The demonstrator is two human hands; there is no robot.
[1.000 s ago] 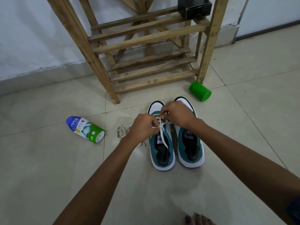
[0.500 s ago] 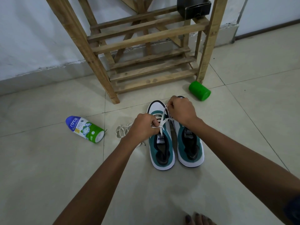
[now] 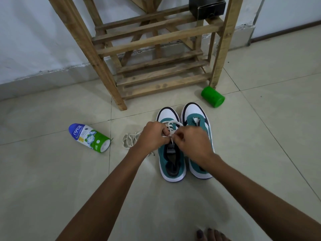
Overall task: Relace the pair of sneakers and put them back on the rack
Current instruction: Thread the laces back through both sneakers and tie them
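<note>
At the near edge of the pale tiled floor [image 3: 52,188], a few bare toes [image 3: 208,234] show at the bottom of the view. Two bare forearms reach away from there toward a pair of teal, white and navy sneakers [image 3: 184,141] that stand side by side on the floor, toes pointing at the far wall.

Both hands work over the tongue of the left sneaker [image 3: 171,153]. The left hand [image 3: 152,134] has its fingers curled, its grip pinching a flat white shoelace [image 3: 171,131] that is threaded through the sneaker's far eyelets. The right hand [image 3: 192,141] is curled in the same way, its grip pinching the other part of the same lace, so that thumbs and fingertips of the two hands nearly meet above the tongue. The right sneaker [image 3: 196,119], just beside the left one and partly hidden by the right wrist, shows bare eyelets.

On the floor just left of the left hand lies a second loose white shoelace [image 3: 128,140] in a tangle. Further left, a blue, white and green plastic powder bottle [image 3: 88,137] lies on its side.

Beyond the sneakers stands a slatted wooden shoe rack [image 3: 156,66] against the white wall. A green plastic cylinder [image 3: 212,96] lies on its side near the rack's right leg. A black cardboard box [image 3: 206,6] sits on the rack's upper right slats.
</note>
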